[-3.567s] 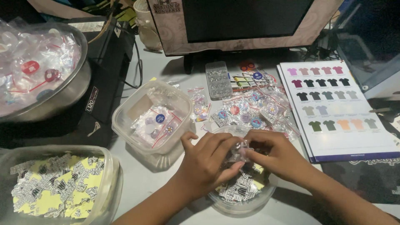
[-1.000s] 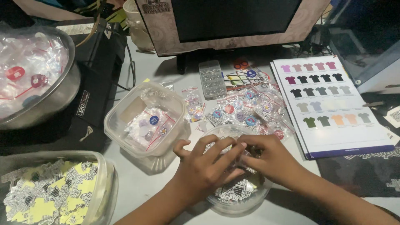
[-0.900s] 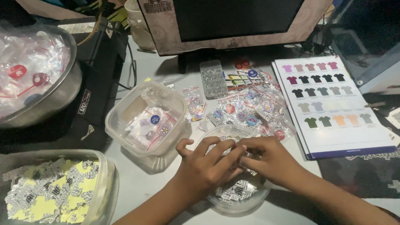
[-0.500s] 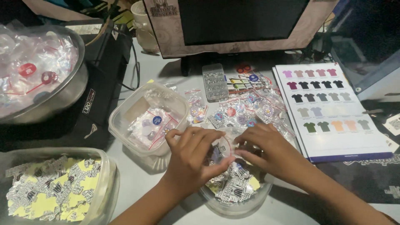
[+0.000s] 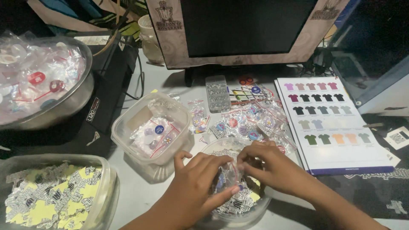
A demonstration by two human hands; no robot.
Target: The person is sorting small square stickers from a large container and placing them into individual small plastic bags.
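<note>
A cluttered grey desk (image 5: 157, 79) fronts a dark monitor (image 5: 247, 25). Both hands meet over the round bowl (image 5: 251, 211) of printed slips at 6 o'clock; the left hand (image 5: 194, 189) and right hand (image 5: 272, 168) pinch a small clear bag (image 5: 230, 176) between fingertips, holding it above the bowl. At 9 o'clock, a square tub (image 5: 149, 127) holds bagged badges.

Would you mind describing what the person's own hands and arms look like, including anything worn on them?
Both the left hand and the right hand are bare: no gloves, rings, watch or bracelet show. The forearms are bare too, with no sleeve visible up to the picture's edge.
</note>
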